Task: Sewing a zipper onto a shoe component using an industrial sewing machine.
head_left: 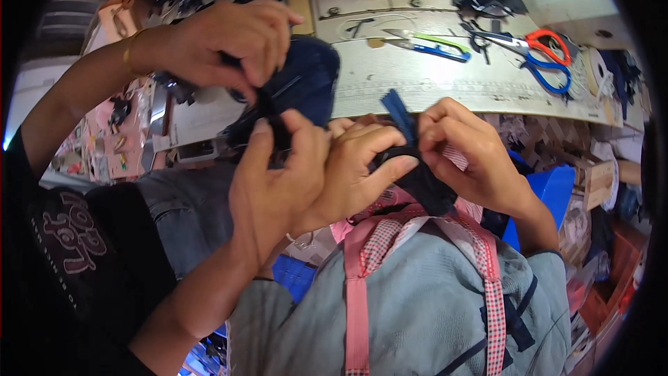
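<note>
Below the sewing table [431,83], the left hand [362,167] and right hand [466,153] pinch a small black fabric piece [421,181] together; a co-worker's hands [271,181] grip dark cloth [306,80] alongside.

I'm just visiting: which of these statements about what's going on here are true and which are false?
1. The left hand and right hand both pinch a dark cloth. True.
2. The right hand holds the scissors. False: they lie untouched on the table.
3. Only one person's hands show. False: a co-worker's hand grips navy fabric alongside.
4. The scissors have red and blue handles. True.
5. The co-worker wears a gold bangle. True.
</note>
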`<state>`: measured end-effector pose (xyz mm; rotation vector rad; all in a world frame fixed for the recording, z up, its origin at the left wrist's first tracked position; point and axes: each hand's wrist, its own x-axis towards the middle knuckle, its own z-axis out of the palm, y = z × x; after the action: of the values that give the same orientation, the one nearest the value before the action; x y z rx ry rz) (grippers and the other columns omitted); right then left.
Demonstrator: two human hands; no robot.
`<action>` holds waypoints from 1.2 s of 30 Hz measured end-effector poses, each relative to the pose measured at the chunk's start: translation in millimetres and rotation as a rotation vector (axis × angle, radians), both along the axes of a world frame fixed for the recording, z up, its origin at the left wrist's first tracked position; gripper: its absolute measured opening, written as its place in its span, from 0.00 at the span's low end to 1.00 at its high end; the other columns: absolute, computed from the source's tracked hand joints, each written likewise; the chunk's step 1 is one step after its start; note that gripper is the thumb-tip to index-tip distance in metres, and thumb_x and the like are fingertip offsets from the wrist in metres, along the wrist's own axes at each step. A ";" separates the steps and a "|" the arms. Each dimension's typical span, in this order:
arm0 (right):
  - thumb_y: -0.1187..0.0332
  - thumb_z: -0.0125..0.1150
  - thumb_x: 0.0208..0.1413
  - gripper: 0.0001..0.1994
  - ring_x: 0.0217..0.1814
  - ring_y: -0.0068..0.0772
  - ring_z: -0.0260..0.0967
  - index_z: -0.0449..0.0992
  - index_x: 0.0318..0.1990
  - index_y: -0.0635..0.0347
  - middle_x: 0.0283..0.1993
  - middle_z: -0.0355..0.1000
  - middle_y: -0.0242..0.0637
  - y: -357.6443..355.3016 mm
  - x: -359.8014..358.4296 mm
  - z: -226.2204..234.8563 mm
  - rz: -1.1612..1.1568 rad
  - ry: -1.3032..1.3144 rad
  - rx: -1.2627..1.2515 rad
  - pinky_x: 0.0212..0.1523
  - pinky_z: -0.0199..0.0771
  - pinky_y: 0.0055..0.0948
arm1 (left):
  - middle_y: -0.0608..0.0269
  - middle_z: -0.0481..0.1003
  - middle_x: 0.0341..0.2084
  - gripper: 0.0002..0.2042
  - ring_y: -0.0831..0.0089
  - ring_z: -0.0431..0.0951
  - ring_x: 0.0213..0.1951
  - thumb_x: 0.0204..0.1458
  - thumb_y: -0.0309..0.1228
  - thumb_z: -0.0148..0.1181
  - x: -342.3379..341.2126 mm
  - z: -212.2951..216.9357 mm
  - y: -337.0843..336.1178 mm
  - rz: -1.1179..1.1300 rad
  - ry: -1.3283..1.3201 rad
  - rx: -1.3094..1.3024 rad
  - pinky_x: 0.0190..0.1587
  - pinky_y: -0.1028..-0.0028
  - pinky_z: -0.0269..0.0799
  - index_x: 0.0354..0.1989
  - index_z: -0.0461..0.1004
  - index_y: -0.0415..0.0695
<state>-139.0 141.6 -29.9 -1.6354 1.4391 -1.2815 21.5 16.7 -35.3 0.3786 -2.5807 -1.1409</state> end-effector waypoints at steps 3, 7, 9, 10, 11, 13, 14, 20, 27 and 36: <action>0.86 0.55 0.39 0.12 0.34 0.38 0.64 0.64 0.34 0.65 0.35 0.62 0.42 3.2 2.0 -6.9 -0.005 0.061 -0.001 0.33 0.67 0.28 | 0.63 0.69 0.22 0.09 0.70 0.69 0.29 0.44 0.34 0.63 4.7 -11.1 6.2 -0.044 -0.038 0.050 0.37 0.73 0.57 0.27 0.71 0.42; 0.86 0.55 0.38 0.14 0.32 0.37 0.64 0.63 0.35 0.66 0.35 0.62 0.43 10.0 11.3 -13.2 -0.096 0.161 -0.029 0.32 0.68 0.28 | 0.65 0.70 0.23 0.10 0.71 0.69 0.30 0.45 0.34 0.62 2.9 0.2 17.7 0.019 -0.004 0.053 0.40 0.70 0.53 0.28 0.71 0.43; 0.86 0.55 0.37 0.14 0.30 0.36 0.64 0.63 0.34 0.66 0.36 0.62 0.43 4.7 13.8 -14.2 -0.129 0.239 -0.088 0.30 0.67 0.27 | 0.65 0.70 0.23 0.09 0.71 0.70 0.30 0.45 0.34 0.62 5.2 -0.7 15.7 0.027 0.002 0.037 0.40 0.70 0.53 0.28 0.71 0.43; 0.86 0.55 0.38 0.14 0.30 0.36 0.64 0.63 0.34 0.66 0.36 0.62 0.43 3.8 15.3 -11.8 -0.161 0.239 -0.082 0.30 0.67 0.27 | 0.65 0.70 0.23 0.09 0.71 0.70 0.30 0.44 0.34 0.62 6.3 -1.5 15.8 0.030 0.009 0.022 0.40 0.70 0.53 0.28 0.71 0.43; 0.87 0.54 0.39 0.13 0.29 0.37 0.63 0.63 0.34 0.66 0.36 0.63 0.44 2.0 15.8 -10.6 -0.198 0.239 -0.074 0.30 0.67 0.26 | 0.66 0.70 0.23 0.09 0.71 0.70 0.30 0.44 0.34 0.62 6.6 -2.9 14.5 0.029 0.016 0.008 0.41 0.70 0.52 0.28 0.71 0.44; 0.87 0.53 0.41 0.12 0.30 0.33 0.63 0.64 0.34 0.66 0.36 0.63 0.43 -5.1 2.9 -21.5 -0.325 0.307 -0.108 0.30 0.67 0.25 | 0.66 0.71 0.23 0.09 0.71 0.70 0.31 0.44 0.35 0.62 6.7 -6.6 13.8 0.027 0.031 -0.022 0.41 0.70 0.52 0.27 0.71 0.44; 0.87 0.52 0.43 0.10 0.31 0.30 0.63 0.64 0.34 0.66 0.36 0.63 0.42 -5.8 -5.2 -26.4 -0.457 0.375 -0.142 0.31 0.66 0.23 | 0.66 0.71 0.23 0.09 0.71 0.70 0.31 0.44 0.35 0.62 6.8 -8.8 13.3 0.023 0.040 -0.036 0.41 0.69 0.52 0.27 0.71 0.44; 0.83 0.51 0.53 0.05 0.40 0.19 0.65 0.67 0.36 0.68 0.38 0.66 0.35 6.0 -5.8 -9.0 -0.329 -0.197 0.035 0.42 0.65 0.17 | 0.63 0.69 0.21 0.09 0.68 0.69 0.28 0.45 0.33 0.62 5.7 -7.4 11.1 0.162 0.055 -0.013 0.38 0.71 0.56 0.27 0.70 0.41; 0.84 0.57 0.46 0.06 0.30 0.30 0.69 0.70 0.32 0.66 0.30 0.68 0.38 6.3 9.1 -1.8 -0.358 0.128 0.006 0.32 0.68 0.24 | 0.58 0.68 0.20 0.09 0.65 0.68 0.28 0.47 0.32 0.60 -0.3 -14.9 19.3 0.307 0.154 0.220 0.39 0.69 0.54 0.27 0.69 0.39; 0.77 0.60 0.40 0.09 0.32 0.40 0.64 0.70 0.32 0.64 0.29 0.65 0.39 -2.6 14.8 -7.7 -0.344 0.453 -0.175 0.32 0.67 0.32 | 0.62 0.71 0.21 0.06 0.65 0.69 0.28 0.46 0.29 0.59 -4.9 -7.5 25.7 0.262 0.103 -0.072 0.38 0.66 0.52 0.27 0.70 0.42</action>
<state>-124.1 138.9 -37.6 -1.9441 1.9986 -1.2998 16.7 42.5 -42.8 0.6046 -2.3898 -0.9469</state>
